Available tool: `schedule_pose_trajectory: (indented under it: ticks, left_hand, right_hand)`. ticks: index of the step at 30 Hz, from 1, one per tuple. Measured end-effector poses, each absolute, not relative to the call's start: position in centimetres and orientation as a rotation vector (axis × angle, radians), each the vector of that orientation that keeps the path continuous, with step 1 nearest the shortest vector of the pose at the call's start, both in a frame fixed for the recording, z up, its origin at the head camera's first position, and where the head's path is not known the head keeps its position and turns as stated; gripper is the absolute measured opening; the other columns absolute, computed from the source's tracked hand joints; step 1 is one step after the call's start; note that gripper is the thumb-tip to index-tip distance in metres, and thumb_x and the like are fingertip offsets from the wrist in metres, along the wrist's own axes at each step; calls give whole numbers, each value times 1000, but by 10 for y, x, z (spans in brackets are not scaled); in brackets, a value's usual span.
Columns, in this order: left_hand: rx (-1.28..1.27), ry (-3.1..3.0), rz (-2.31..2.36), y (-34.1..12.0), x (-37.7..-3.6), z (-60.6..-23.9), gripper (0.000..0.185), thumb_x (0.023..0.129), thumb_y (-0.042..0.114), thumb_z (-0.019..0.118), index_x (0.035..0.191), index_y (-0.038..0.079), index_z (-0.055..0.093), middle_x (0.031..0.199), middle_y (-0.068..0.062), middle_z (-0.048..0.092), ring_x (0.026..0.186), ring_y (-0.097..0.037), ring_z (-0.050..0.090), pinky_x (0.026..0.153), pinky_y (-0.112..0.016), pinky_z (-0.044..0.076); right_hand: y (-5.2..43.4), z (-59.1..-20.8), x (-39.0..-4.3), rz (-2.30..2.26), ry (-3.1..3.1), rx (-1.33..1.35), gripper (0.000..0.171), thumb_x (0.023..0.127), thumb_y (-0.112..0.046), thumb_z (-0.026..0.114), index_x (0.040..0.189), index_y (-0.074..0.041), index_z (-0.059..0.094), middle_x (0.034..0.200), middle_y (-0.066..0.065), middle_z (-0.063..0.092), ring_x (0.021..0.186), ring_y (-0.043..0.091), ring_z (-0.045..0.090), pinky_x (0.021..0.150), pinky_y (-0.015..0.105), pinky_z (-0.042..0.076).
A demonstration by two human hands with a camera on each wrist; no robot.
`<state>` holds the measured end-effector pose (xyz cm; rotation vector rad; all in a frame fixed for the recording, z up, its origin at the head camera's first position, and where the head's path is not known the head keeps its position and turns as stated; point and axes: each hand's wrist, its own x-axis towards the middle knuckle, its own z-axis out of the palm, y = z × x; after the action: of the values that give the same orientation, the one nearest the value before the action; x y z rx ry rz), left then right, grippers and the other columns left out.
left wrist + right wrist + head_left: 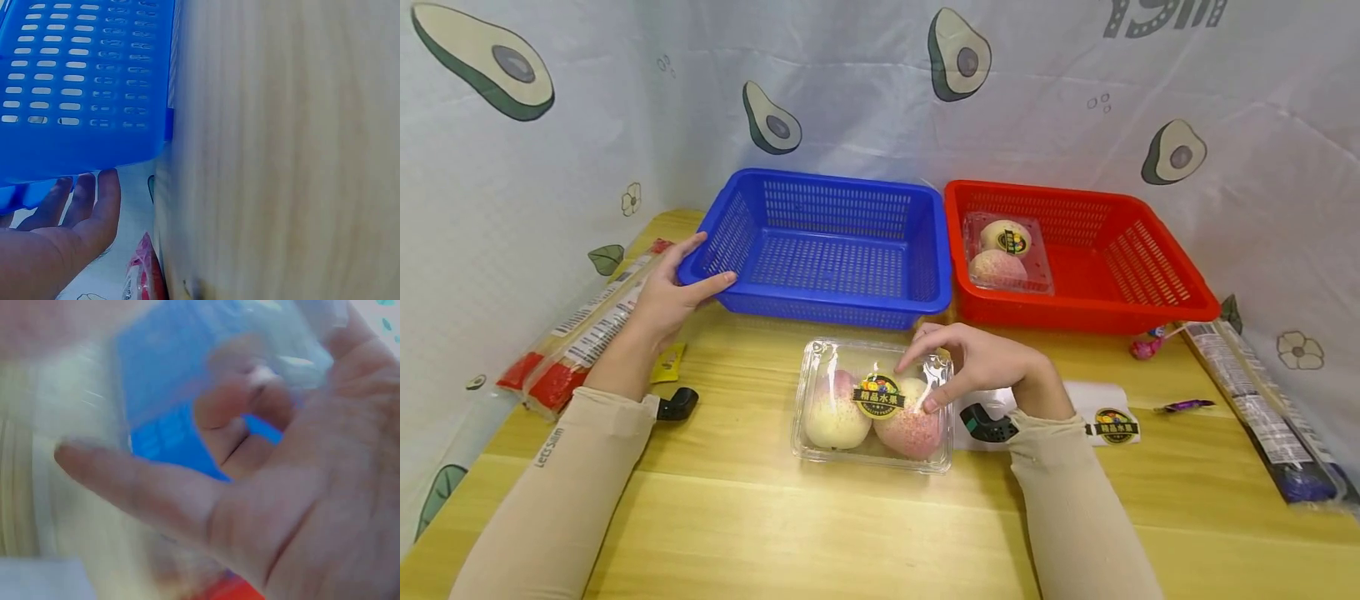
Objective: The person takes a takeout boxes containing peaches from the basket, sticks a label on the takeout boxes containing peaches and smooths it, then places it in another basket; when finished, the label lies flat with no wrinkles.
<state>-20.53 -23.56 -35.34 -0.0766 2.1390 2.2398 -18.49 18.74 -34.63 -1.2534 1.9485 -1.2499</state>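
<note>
**Apple pack at bench centre, both hands engaged**

Item 1: clear plastic clamshell of apples, two pinkish apples inside, black-and-gold label on the lid. It lies flat on the wooden bench, just at 6 o'clock of the blue basket.

Item 2: right hand, resting on the clamshell's 3 o'clock end. Its fingers curl over the lid and the thumb presses near the label, so the pack is pinched from above (the right wrist view is blurred and shows only the curled fingers through clear plastic).

Item 3: left hand, gripping the blue basket at its 9 o'clock corner, thumb on the rim and fingers wrapped beneath the edge.

Item 4: red basket, touching the blue one at its 3 o'clock side, holding a second clamshell of apples in its 9 o'clock half.

Item 5: long packets with red ends at the bench's 9 o'clock edge; a dark long packet at the 3 o'clock edge; a spare label sheet just at 3 o'clock of the right wrist.
</note>
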Motion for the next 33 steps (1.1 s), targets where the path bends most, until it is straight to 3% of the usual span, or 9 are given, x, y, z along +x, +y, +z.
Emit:
schedule_pose_trajectory:
  ticks: [9, 12, 17, 21, 23, 29, 33]
  left_hand:
    - [-106, 2169, 2212, -234, -206, -355, 86, 90, 18, 78, 160, 28, 28, 161, -18, 23, 139, -32, 36, 97, -31, 50]
    - [-115, 2191, 2189, -234, -206, -356, 86, 90, 19, 78, 160, 29, 28, 161, -18, 24, 139, -32, 36, 95, -29, 51]
    - [-94, 2201, 2186, -234, -206, -357, 86, 91, 19, 77, 160, 28, 27, 161, -18, 23, 140, -32, 35, 91, -27, 53]
    - [-88, 2219, 2167, -233, -205, -357, 86, 91, 20, 77, 160, 29, 26, 163, -16, 20, 141, -33, 33, 96, -31, 51]
    - [-96, 2238, 2145, -233, -204, -357, 86, 92, 22, 77, 160, 30, 26, 163, -15, 19, 142, -34, 32, 100, -34, 48]
    - [-105, 2262, 2110, -232, -204, -359, 86, 91, 27, 77, 160, 32, 26, 164, -12, 18, 143, -33, 32, 106, -43, 43]
    - [-96, 2248, 2109, -230, -203, -361, 87, 91, 28, 77, 160, 31, 25, 165, -12, 16, 143, -33, 32, 106, -45, 42]
  right_hand:
    - [187, -314, -171, -1292, 1971, -1319, 42, 82, -2, 81, 122, -10, 72, 101, 11, 57, 100, 28, 44, 74, 37, 42]
    - [196, -301, -165, -1412, 1890, -1394, 45, 82, 9, 76, 124, -5, 70, 101, 13, 55, 99, 27, 44, 78, 38, 43]
    - [225, -274, -159, -1736, 1737, -1411, 47, 84, 23, 59, 128, 6, 64, 116, 18, 58, 106, 27, 50, 84, 32, 51]
    - [259, -246, -164, -2031, 1767, -1032, 44, 92, 23, 46, 130, 8, 62, 126, 17, 58, 108, 27, 56, 80, 31, 58]
    - [277, -235, -172, -2155, 1792, -802, 42, 96, 20, 45, 132, 7, 61, 128, 16, 57, 100, 27, 62, 76, 33, 59]
    - [334, -228, -208, -2318, 1956, -130, 35, 98, 4, 59, 128, -9, 71, 117, 5, 65, 82, 23, 67, 63, 38, 60]
    - [368, -235, -223, -2266, 2044, 279, 28, 96, -8, 67, 117, -23, 77, 103, -3, 65, 80, 19, 61, 60, 39, 60]
